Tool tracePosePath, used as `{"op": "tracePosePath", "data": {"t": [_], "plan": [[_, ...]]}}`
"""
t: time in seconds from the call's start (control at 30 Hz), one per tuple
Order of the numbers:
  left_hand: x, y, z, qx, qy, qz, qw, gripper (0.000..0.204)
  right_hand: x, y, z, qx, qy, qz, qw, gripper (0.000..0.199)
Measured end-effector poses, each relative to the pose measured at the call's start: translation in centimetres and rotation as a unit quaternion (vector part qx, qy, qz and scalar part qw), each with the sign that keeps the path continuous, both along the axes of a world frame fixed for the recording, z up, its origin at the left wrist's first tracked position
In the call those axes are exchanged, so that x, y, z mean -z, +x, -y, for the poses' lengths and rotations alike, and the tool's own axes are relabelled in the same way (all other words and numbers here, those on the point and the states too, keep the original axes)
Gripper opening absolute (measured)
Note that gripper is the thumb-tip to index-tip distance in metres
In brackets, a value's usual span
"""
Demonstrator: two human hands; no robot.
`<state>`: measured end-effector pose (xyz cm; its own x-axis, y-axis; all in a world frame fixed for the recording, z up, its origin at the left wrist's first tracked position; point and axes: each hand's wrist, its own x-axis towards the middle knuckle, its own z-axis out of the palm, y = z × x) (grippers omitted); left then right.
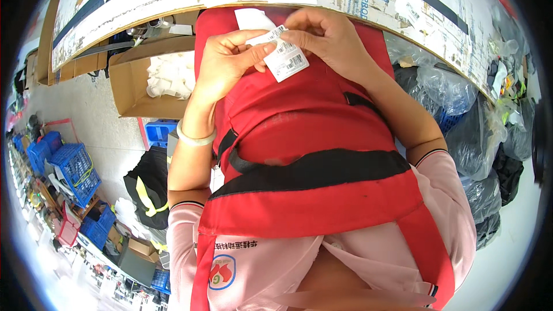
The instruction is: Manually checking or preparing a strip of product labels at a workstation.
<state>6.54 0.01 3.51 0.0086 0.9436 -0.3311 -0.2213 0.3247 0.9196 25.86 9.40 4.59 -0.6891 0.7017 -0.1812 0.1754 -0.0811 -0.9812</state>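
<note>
A red bag or garment with black straps lies against my body, reaching up to the edge of a worn worktable. My left hand and my right hand meet above its upper part. Both pinch a small white paper tag with a barcode between thumb and fingers. A white label sits on the red fabric just behind the tag. A pale bangle circles my left wrist.
An open cardboard box holding white items stands on the floor at my left. Blue plastic crates are further left. Black and clear plastic bags pile up at my right under the table edge.
</note>
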Motion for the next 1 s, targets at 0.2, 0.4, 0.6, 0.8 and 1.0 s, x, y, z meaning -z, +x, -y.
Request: {"op": "tracePosePath", "data": {"t": [0.2,0.4,0.6,0.8,1.0], "plan": [[-0.4,0.2,-0.2,0.046,-0.012,-0.043,0.998,0.022,-0.3,0.0,-1.3,-0.065,0.193,0.014,0.979,0.015],[0.3,-0.7,-0.4,0.012,0.006,-0.023,1.000,0.041,0.2,0.5,-4.6,0.042,0.007,0.061,0.997,0.016],[1.6,-0.7,-0.4,-0.038,0.024,-0.031,0.999,0.039,1.0,0.4,-7.2,0.059,0.015,0.108,0.992,0.022],[2.2,-0.9,-0.6,-0.034,0.018,-0.041,0.998,0.038,1.4,-0.3,-7.3,0.065,-0.034,0.086,0.994,0.017],[2.4,-0.8,-0.5,-0.039,0.017,-0.053,0.998,0.036,1.9,-0.4,-7.2,0.075,-0.032,0.079,0.993,0.017]]}}
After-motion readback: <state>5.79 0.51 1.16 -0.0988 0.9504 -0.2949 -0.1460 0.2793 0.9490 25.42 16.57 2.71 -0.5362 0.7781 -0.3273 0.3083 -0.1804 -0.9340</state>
